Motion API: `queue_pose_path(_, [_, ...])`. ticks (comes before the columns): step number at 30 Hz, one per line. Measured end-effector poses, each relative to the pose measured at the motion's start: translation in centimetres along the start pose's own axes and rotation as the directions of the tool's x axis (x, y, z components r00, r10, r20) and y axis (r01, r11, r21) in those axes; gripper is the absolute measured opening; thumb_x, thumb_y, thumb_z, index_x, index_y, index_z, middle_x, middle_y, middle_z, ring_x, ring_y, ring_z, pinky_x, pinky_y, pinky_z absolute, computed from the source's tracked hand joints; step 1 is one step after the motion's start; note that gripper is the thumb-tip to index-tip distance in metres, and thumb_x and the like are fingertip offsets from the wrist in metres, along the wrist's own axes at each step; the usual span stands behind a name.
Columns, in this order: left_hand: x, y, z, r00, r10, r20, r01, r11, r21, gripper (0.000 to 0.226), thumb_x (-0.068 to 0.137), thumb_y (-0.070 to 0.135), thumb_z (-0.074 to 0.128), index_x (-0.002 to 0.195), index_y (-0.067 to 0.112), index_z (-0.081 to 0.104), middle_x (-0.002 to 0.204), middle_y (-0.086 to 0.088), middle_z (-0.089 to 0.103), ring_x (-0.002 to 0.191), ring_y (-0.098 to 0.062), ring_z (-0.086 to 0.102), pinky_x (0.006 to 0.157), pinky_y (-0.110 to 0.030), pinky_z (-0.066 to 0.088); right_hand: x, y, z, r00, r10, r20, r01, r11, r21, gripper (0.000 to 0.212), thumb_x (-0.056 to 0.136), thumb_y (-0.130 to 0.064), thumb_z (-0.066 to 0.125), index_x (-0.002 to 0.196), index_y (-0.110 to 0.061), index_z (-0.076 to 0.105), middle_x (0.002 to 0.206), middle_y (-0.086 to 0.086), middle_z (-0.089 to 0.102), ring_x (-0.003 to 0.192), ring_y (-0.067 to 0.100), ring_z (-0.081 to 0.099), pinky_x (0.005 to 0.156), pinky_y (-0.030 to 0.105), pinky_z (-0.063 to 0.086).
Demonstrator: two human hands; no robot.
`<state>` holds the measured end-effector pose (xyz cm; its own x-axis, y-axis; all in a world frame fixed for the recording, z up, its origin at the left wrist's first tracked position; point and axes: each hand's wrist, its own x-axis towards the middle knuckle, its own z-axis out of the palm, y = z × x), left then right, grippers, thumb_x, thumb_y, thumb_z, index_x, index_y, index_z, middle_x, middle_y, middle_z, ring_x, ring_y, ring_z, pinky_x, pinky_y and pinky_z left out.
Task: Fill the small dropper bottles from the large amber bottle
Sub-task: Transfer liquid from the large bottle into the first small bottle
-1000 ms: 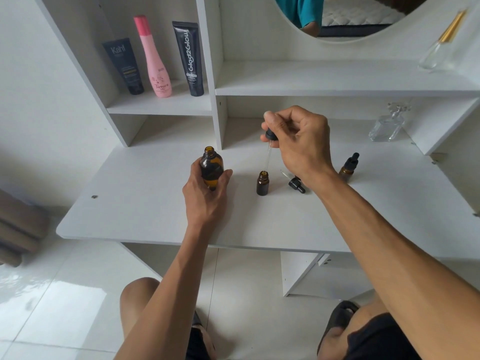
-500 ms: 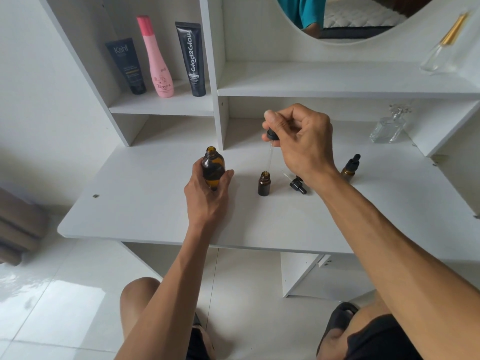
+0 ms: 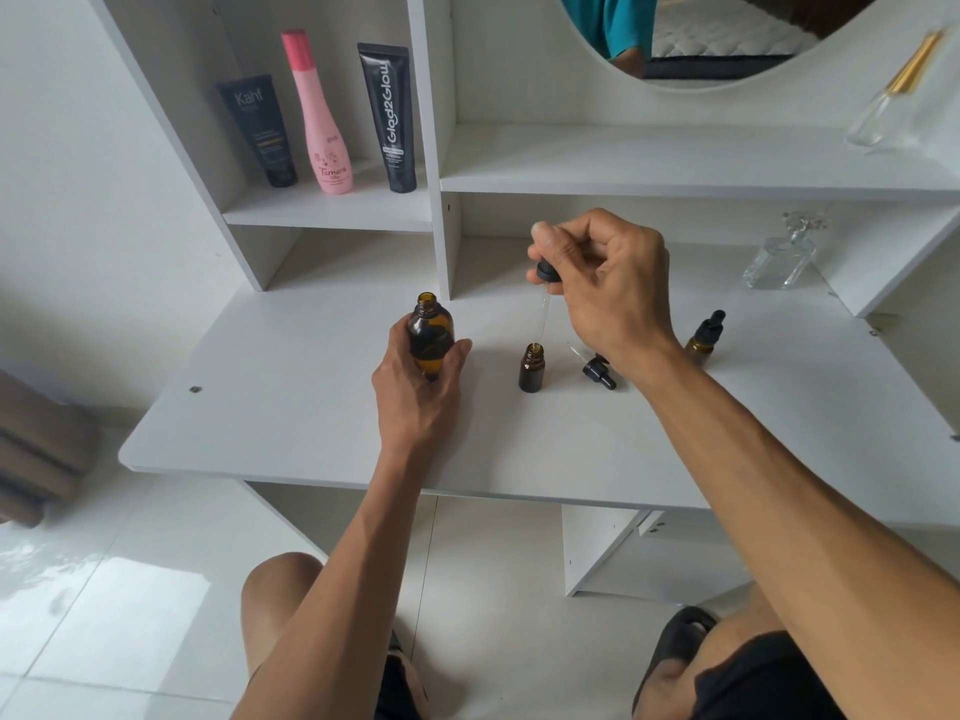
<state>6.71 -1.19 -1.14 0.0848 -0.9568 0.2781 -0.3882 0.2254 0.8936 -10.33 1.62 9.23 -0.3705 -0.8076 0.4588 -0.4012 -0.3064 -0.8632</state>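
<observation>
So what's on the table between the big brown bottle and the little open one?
Nothing. In the head view the white table is bare between the big bottle in the left hand and the little open bottle.

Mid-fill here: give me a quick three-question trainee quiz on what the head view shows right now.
1. True or false: the large amber bottle in the left hand is capped.
2. The pipette held by the right hand has its tip at the mouth of: A) the open small bottle; B) the capped small bottle; C) the large amber bottle.
3. What lies on the desk between the two small bottles?

Key: 1 false, its neck is open. 2 A. 3 A loose dropper cap, on its side.
</observation>
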Motion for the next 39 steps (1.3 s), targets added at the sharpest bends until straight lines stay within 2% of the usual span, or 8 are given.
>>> queue_pose_path(4, [0.0,0.0,0.0,1.0,-0.006,0.002,0.006,1.0,0.001,0.041,0.091,0.029,0.073,0.126,0.016,0.057,0.091,0.016,0.061,0.08,0.022,0.055,0.067,0.003,0.035,0.1,-0.4,-0.2,1.0,0.012,-0.008,-0.012,0.999,0.043,0.02,0.094,-0.026,0.069,0.084,-0.009,0.07,0.081,0.005,0.075,0.071,0.013,0.076,0.063,0.021,0.057])
queue_pose_path(8, [0.0,-0.1,0.0,1.0,-0.022,0.003,0.022,1.0,-0.004,0.041,0.09,0.031,0.073,0.125,0.019,0.057,0.089,0.022,0.06,0.079,0.018,0.057,0.066,0.001,0.037,0.8,-1.4,-0.1,0.999,0.017,-0.033,-0.013,0.991,0.13,0.017,0.095,-0.024,0.068,0.089,-0.009,0.07,0.084,0.009,0.075,0.071,0.017,0.076,0.064,0.029,0.06])
queue_pose_path(13, [-0.1,0.0,0.0,0.999,-0.033,0.002,0.033,0.999,-0.025,0.039,0.089,0.032,0.073,0.123,0.021,0.058,0.09,0.019,0.063,0.08,0.012,0.059,0.066,0.0,0.038,2.1,-3.4,1.9,1.0,-0.008,-0.015,0.011,0.983,0.182,0.019,0.098,-0.02,0.063,0.092,-0.004,0.07,0.085,0.008,0.074,0.072,0.017,0.076,0.065,0.035,0.062])
queue_pose_path(19, [-0.1,0.0,0.0,0.999,-0.039,0.016,0.039,0.998,-0.045,0.039,0.09,0.03,0.073,0.125,0.02,0.057,0.089,0.023,0.06,0.079,0.021,0.054,0.066,0.002,0.036,3.1,-5.2,5.4,0.997,-0.069,0.047,0.058,0.979,0.195,0.019,0.1,-0.019,0.059,0.098,-0.003,0.07,0.089,0.008,0.075,0.075,0.015,0.076,0.067,0.029,0.061])
queue_pose_path(22, [-0.1,0.0,0.0,0.999,-0.04,0.019,0.041,0.998,-0.053,0.039,0.09,0.03,0.073,0.124,0.02,0.057,0.09,0.021,0.061,0.079,0.02,0.055,0.066,0.002,0.036,3.3,-5.5,6.5,0.994,-0.084,0.073,0.069,0.98,0.185,0.021,0.1,-0.019,0.059,0.099,-0.002,0.071,0.089,0.007,0.075,0.074,0.013,0.076,0.067,0.027,0.06])
queue_pose_path(27, [0.0,-0.1,0.0,0.999,-0.036,0.017,0.037,0.997,-0.065,0.038,0.089,0.03,0.074,0.122,0.021,0.058,0.09,0.02,0.063,0.079,0.018,0.057,0.069,0.0,0.038,3.3,-5.2,7.3,0.992,-0.085,0.096,0.068,0.983,0.168,0.018,0.1,-0.019,0.059,0.098,-0.007,0.071,0.089,0.008,0.076,0.074,0.013,0.076,0.072,0.033,0.062])
queue_pose_path(32, [0.0,0.1,-0.1,0.999,-0.034,0.022,0.036,0.996,-0.077,0.037,0.089,0.03,0.074,0.122,0.023,0.058,0.09,0.02,0.063,0.079,0.017,0.057,0.069,0.0,0.038,3.3,-5.1,7.8,0.99,-0.088,0.114,0.07,0.985,0.158,0.018,0.1,-0.02,0.06,0.097,-0.007,0.071,0.088,0.01,0.075,0.074,0.013,0.076,0.069,0.027,0.061])
queue_pose_path(39, [0.0,0.0,-0.1,0.999,-0.035,0.023,0.036,0.997,-0.075,0.037,0.088,0.033,0.074,0.121,0.023,0.058,0.099,0.009,0.07,0.085,-0.003,0.064,0.071,-0.003,0.041,3.0,-5.0,8.2,0.989,-0.064,0.135,0.046,0.99,0.133,0.021,0.1,-0.018,0.059,0.093,-0.004,0.073,0.088,0.013,0.075,0.073,0.012,0.076,0.069,0.027,0.062])
